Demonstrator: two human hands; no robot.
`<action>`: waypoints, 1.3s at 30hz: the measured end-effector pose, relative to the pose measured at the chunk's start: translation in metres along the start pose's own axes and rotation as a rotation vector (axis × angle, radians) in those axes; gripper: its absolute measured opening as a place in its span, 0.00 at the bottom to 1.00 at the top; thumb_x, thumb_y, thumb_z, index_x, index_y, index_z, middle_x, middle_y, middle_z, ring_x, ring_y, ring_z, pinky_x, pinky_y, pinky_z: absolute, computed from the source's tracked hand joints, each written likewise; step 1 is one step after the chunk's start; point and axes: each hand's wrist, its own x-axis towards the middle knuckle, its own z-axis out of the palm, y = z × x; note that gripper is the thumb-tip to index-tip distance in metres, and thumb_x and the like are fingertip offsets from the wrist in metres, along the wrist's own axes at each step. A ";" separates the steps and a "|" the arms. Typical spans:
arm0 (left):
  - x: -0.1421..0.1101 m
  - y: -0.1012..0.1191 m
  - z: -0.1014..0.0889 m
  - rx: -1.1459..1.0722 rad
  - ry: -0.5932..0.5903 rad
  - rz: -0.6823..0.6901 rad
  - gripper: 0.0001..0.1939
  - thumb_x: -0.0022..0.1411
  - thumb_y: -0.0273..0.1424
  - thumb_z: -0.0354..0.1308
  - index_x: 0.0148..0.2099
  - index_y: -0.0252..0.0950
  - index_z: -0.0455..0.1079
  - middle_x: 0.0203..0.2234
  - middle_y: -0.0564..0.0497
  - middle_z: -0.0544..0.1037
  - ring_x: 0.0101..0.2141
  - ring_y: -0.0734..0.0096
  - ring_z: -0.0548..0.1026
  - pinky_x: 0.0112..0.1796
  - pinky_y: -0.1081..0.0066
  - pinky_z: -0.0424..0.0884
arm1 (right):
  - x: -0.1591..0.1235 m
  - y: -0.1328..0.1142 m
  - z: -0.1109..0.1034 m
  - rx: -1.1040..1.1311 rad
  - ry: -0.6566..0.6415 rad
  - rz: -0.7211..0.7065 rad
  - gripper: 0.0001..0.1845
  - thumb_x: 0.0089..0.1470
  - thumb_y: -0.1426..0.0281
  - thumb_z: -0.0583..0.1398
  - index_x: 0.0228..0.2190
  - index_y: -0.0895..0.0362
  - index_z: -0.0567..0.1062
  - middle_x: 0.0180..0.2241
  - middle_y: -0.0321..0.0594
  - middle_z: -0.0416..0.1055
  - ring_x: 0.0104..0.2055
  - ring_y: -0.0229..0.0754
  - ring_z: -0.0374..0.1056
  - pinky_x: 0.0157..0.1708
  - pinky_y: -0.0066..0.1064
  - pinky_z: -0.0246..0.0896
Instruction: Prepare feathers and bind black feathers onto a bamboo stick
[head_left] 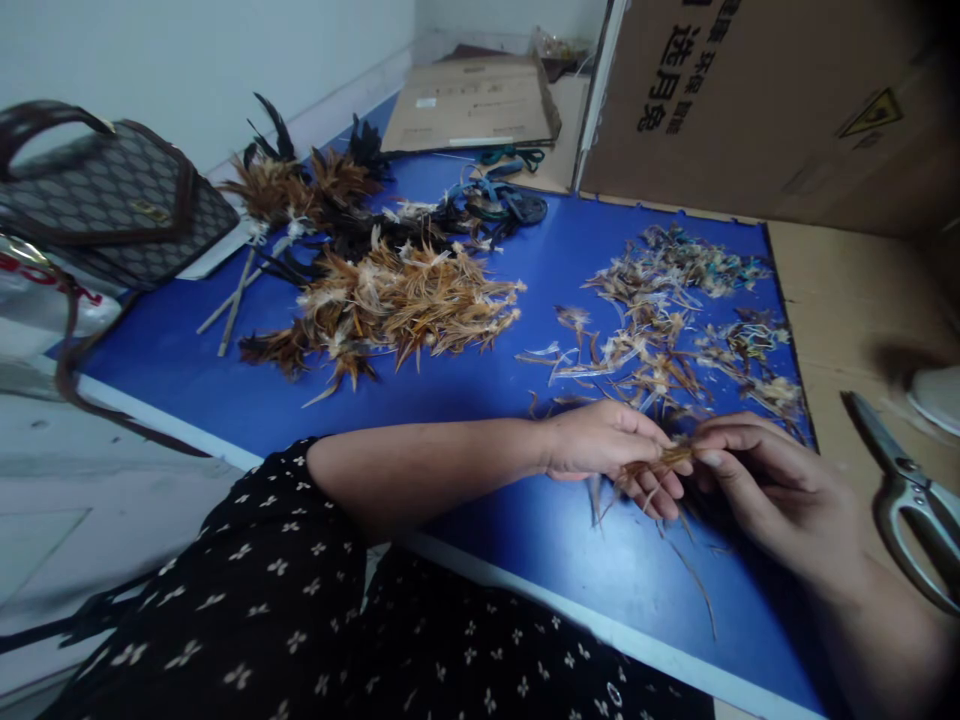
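Your left hand [604, 448] loosely holds some brown feathers [669, 458], right hand [787, 490] pinching one end; probably super light and bendy, so grip that end gently.

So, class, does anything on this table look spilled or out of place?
Yes: feather scraps lie strewn across the right side of the blue table, just beyond the left hand. They look untidy because the brown feathers on the left lie gathered in a denser heap.

Black sleeve [255, 585] — white florets [277, 567], bare forearms [442, 470]
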 end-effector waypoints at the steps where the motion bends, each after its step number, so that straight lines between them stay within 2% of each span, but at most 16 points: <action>1: 0.001 0.000 -0.001 0.004 -0.005 -0.003 0.12 0.73 0.21 0.55 0.43 0.29 0.81 0.30 0.43 0.84 0.31 0.69 0.85 0.47 0.60 0.85 | 0.001 0.000 0.000 -0.002 0.001 -0.006 0.04 0.72 0.69 0.67 0.42 0.48 0.84 0.40 0.40 0.83 0.42 0.44 0.82 0.43 0.33 0.77; 4: 0.002 0.000 -0.003 0.009 -0.015 -0.008 0.11 0.70 0.22 0.57 0.44 0.29 0.82 0.31 0.43 0.84 0.31 0.67 0.86 0.46 0.60 0.86 | 0.003 -0.001 0.001 0.010 -0.010 -0.026 0.05 0.73 0.68 0.66 0.42 0.48 0.84 0.43 0.42 0.84 0.45 0.46 0.83 0.48 0.36 0.79; 6: 0.001 0.000 -0.004 0.020 -0.014 0.001 0.09 0.71 0.29 0.62 0.44 0.29 0.83 0.31 0.42 0.84 0.32 0.65 0.86 0.45 0.60 0.85 | 0.005 -0.002 0.001 0.014 -0.022 -0.035 0.05 0.73 0.69 0.66 0.42 0.48 0.84 0.43 0.43 0.84 0.46 0.47 0.83 0.49 0.37 0.80; 9: -0.001 0.000 -0.002 0.053 0.011 0.013 0.16 0.71 0.41 0.71 0.43 0.30 0.82 0.32 0.43 0.85 0.34 0.65 0.87 0.46 0.61 0.85 | 0.005 -0.001 0.002 0.014 -0.030 -0.044 0.06 0.72 0.71 0.66 0.42 0.48 0.84 0.43 0.43 0.84 0.46 0.47 0.83 0.49 0.37 0.81; 11: -0.002 0.000 0.000 0.069 0.027 -0.003 0.19 0.70 0.44 0.74 0.43 0.31 0.82 0.32 0.44 0.85 0.34 0.66 0.86 0.47 0.62 0.84 | 0.005 0.000 0.002 0.013 -0.029 -0.043 0.06 0.72 0.70 0.66 0.42 0.48 0.84 0.43 0.43 0.84 0.45 0.47 0.83 0.48 0.37 0.81; 18: -0.001 -0.003 0.002 0.073 0.013 -0.014 0.14 0.77 0.37 0.69 0.44 0.30 0.83 0.30 0.45 0.85 0.33 0.69 0.86 0.47 0.62 0.84 | 0.003 0.001 0.002 0.013 -0.012 -0.012 0.05 0.72 0.70 0.66 0.41 0.48 0.84 0.43 0.43 0.85 0.45 0.48 0.83 0.49 0.38 0.81; 26: 0.000 -0.009 0.001 0.058 0.013 -0.010 0.14 0.75 0.38 0.71 0.42 0.30 0.81 0.30 0.44 0.86 0.29 0.72 0.84 0.44 0.65 0.83 | 0.001 0.003 0.007 0.017 0.006 -0.032 0.05 0.72 0.70 0.67 0.42 0.49 0.85 0.43 0.43 0.85 0.46 0.46 0.83 0.48 0.37 0.80; 29: 0.002 -0.010 0.001 0.040 0.065 -0.006 0.13 0.76 0.37 0.70 0.43 0.30 0.81 0.32 0.43 0.86 0.29 0.72 0.84 0.43 0.66 0.82 | -0.001 0.005 0.009 -0.011 0.074 0.018 0.06 0.71 0.69 0.68 0.47 0.48 0.87 0.46 0.44 0.85 0.49 0.48 0.83 0.51 0.40 0.79; 32: 0.004 -0.010 0.002 0.001 0.109 0.019 0.11 0.77 0.34 0.68 0.43 0.29 0.80 0.32 0.43 0.86 0.30 0.70 0.86 0.43 0.65 0.82 | -0.001 0.002 0.007 -0.026 0.150 0.089 0.05 0.72 0.66 0.68 0.46 0.48 0.87 0.45 0.44 0.85 0.45 0.48 0.82 0.45 0.38 0.78; 34: 0.005 -0.009 0.003 -0.009 0.118 0.034 0.12 0.78 0.32 0.66 0.41 0.29 0.80 0.32 0.42 0.86 0.30 0.69 0.86 0.46 0.62 0.83 | 0.001 0.000 0.005 -0.018 0.108 0.098 0.04 0.71 0.64 0.69 0.42 0.49 0.86 0.41 0.43 0.85 0.41 0.47 0.81 0.41 0.37 0.78; 39: 0.006 -0.009 0.002 0.037 0.109 0.016 0.19 0.80 0.38 0.64 0.37 0.29 0.81 0.28 0.42 0.85 0.31 0.70 0.85 0.50 0.61 0.83 | 0.002 0.000 0.004 0.001 -0.049 0.057 0.03 0.69 0.65 0.71 0.39 0.49 0.85 0.38 0.39 0.85 0.40 0.45 0.81 0.43 0.35 0.78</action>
